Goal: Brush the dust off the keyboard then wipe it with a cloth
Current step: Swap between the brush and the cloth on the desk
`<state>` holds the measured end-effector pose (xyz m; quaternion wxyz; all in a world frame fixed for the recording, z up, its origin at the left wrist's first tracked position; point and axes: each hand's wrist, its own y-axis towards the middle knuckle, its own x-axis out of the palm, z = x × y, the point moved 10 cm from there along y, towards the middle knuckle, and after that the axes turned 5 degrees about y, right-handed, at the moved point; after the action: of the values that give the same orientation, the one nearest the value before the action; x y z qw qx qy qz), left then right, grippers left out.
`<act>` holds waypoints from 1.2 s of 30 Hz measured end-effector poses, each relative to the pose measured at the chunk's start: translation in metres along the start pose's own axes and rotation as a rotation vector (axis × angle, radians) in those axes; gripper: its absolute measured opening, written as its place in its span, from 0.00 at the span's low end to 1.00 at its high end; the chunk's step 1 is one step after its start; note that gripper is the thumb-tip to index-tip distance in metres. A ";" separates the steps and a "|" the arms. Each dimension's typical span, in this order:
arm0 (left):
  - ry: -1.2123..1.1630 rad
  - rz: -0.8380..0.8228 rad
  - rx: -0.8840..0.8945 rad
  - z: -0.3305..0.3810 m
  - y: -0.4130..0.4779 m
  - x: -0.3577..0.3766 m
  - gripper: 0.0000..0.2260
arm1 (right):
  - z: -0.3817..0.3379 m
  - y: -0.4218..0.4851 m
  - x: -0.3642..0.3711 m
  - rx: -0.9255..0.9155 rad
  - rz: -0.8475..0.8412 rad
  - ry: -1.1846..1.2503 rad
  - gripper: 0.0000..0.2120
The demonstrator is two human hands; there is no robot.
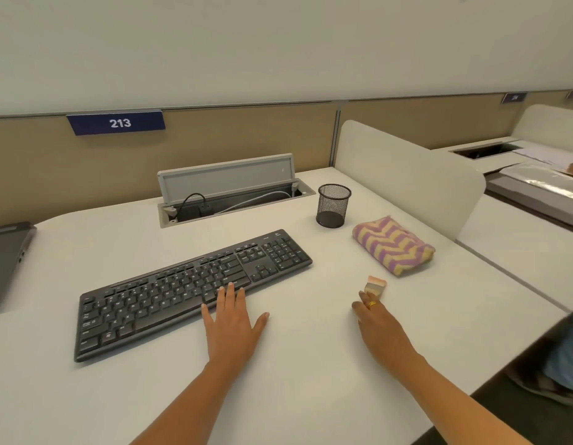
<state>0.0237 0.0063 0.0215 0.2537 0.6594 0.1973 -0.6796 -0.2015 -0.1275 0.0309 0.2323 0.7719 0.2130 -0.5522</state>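
Black keyboard (195, 290) lies at a slant on the white tabletop (310, 364), left of centre. Key legends are too blurred to read.

Left hand (233, 326): palm down on the tabletop, fingers (229, 295) straight and spread, holding nothing. The tips overlap the keyboard's near edge by the space bar.

Right hand (379, 329): stretched out well right of the keyboard, a ring on one finger. Its fingertips (367, 300) reach a small brush (375, 284). Only the pale bristles and metal band show; the handle is hidden behind the fingers. Cannot tell whether the fingers grip the brush or only touch it.

A folded cloth (392, 247), purple and yellow zigzag, lies just beyond the brush, apart from the keyboard. A black mesh cup (333, 205) stands upright behind it; its inside is hard to make out.

The cable box (227, 191) at the back has its lid raised, with cables partly visible inside. A dark laptop (7, 255) is cut off at the left edge. The blue sign (116, 123) reads 213.
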 end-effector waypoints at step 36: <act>-0.075 0.156 -0.183 -0.006 0.004 0.011 0.44 | 0.101 0.151 -0.036 0.223 0.045 -0.088 0.15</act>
<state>0.0309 0.0056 0.0105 0.3722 0.6210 0.1972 -0.6610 -0.1997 -0.3107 0.0554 0.1666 0.7724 0.1225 -0.6005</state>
